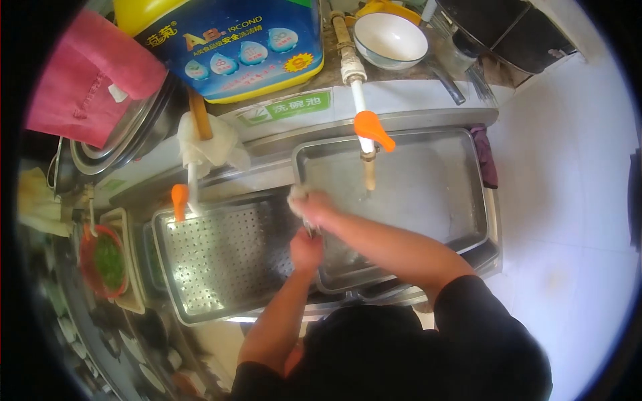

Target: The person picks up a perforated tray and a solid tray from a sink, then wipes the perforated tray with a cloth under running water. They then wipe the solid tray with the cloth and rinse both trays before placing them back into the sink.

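Observation:
My right hand [319,210] is closed around a pale, bunched wad [297,200] that looks like a rag, slightly blurred. Just below it, my left hand [306,251] makes a fist, with a bit of shiny metal showing above the fingers; I cannot tell what it grips. Both hands are over the meeting edges of two metal trays. On the left lies a perforated tray [221,257], bright at its left end and shaded near my hands. The plain steel tray [421,180] on the right has a wet-looking surface and extends under my right forearm.
White taps with orange handles [374,129] [179,200] hang over both trays. Behind stand a large blue-and-yellow detergent jug [247,50] and a white bowl [391,41]. A pink cloth [100,73] drapes over pans at left. A red basket [107,260] holds greens.

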`<state>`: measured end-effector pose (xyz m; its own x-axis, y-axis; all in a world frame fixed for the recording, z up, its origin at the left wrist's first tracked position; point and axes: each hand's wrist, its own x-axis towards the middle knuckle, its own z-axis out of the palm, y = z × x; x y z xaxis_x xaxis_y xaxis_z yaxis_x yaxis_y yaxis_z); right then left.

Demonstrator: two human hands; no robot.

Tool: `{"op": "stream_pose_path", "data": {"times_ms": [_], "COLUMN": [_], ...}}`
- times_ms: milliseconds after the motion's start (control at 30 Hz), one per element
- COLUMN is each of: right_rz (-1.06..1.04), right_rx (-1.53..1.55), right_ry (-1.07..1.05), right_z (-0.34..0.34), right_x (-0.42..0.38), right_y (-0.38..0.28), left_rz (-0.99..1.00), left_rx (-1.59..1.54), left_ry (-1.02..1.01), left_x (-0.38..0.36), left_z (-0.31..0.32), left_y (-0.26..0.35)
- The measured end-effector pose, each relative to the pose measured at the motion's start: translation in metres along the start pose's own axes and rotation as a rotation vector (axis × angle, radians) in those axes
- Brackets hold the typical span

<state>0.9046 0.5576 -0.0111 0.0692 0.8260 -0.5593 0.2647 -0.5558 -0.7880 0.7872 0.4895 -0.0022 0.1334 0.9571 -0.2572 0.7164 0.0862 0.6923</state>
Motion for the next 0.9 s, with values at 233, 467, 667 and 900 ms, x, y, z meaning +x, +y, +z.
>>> {"op": "stream_pose_path", "data": {"times_ms": [233,467,667,900], "right_rz": [-0.144,-0.225,-0.23,-0.414], "right_rx": [-0.024,0.011,-0.376,-0.783], "right_ry": [0.377,0.281,-0.162,-0.518], "right_z": [0.011,0.072,0.044,-0.01], "right_x": [0.019,-0.105,-0.156,-0.158], "right_y": [-0.01,0.082,0.051,0.07], "left_rz": [-0.102,-0.511,-0.265,-0.204], "left_rx": [-0.342,-1.261,-0.583,-0.403], "left_ry": [0.125,-0.028,-0.08,-0.042], "left_x": [0.008,0.03,0.047,0.042], "left_z": [0.01,0.007,-0.005,-0.013], "left_y": [-0.017,-0.005,0.004,0.024]}}
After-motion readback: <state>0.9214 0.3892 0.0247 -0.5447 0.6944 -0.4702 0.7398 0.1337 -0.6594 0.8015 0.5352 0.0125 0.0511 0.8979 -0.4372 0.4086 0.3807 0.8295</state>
